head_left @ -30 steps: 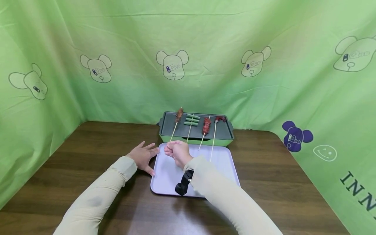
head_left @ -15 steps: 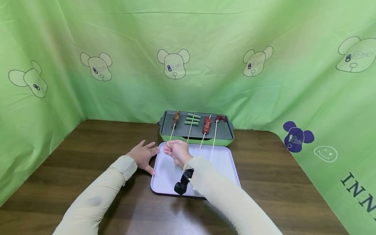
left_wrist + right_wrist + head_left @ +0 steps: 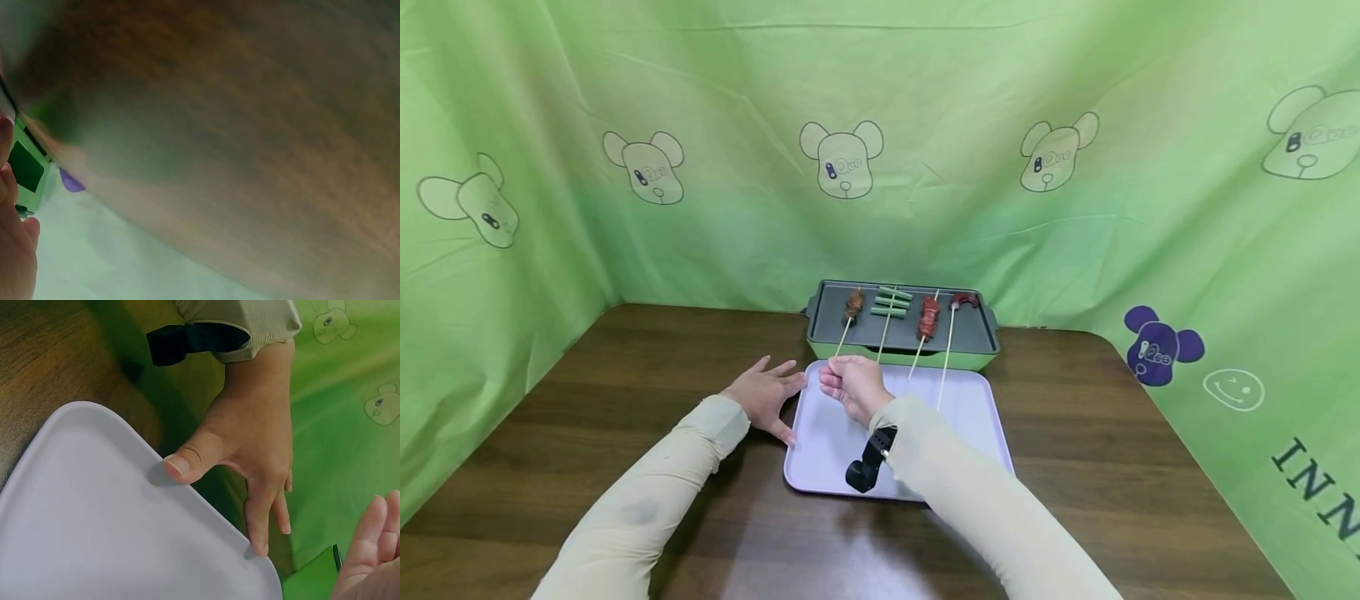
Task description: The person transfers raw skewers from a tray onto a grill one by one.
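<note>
With thumb and fingers my right hand pinches the stick of a brown meat skewer, whose meat end lies over the left part of a dark grill pan. On that pan, to its right, are a green vegetable skewer, a red meat skewer and a skewer with a dark red curled piece. My left hand is spread at the left edge of a pale lilac tray. In the right wrist view its thumb and fingertips touch the rim.
The pan sits on a green grill base, just behind the tray. Stick ends of the skewers reach out over the tray. A brown wooden table lies around them, with a green printed curtain behind and at the sides.
The brown meat skewer has come slightly down and nearer on the pan, its tip now lower in the head view. My right hand barely shifts; the left hand stays on the tray edge.
</note>
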Tool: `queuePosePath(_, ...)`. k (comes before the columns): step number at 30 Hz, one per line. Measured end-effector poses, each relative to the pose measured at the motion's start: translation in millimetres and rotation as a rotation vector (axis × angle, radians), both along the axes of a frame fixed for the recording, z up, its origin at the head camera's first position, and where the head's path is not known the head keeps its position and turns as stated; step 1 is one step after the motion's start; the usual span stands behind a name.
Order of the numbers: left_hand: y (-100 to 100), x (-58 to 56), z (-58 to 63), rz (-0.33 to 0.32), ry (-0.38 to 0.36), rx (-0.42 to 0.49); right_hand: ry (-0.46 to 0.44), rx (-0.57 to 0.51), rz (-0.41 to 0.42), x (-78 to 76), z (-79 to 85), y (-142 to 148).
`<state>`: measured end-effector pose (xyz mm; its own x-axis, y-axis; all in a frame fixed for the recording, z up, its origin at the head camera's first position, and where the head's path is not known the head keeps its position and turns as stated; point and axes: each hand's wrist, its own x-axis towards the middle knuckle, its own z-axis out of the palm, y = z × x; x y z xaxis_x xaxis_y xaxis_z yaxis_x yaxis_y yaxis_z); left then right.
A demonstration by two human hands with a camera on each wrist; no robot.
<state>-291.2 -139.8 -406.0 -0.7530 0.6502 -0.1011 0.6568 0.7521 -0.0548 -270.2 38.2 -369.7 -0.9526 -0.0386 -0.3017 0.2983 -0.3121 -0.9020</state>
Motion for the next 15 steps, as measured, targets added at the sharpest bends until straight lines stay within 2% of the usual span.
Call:
queuePosePath(7, 0.9, -0.1, 0.0, 0.01, -0.013, -0.004, -0.018, 0.021, 0.047, 1.4, -1.5, 1.1)
queuePosePath(15, 2.0, 3.4, 3.0, 0.005, -0.001, -0.008, -0.043, 0.04, 0.044, 6.2, -6.9, -0.2)
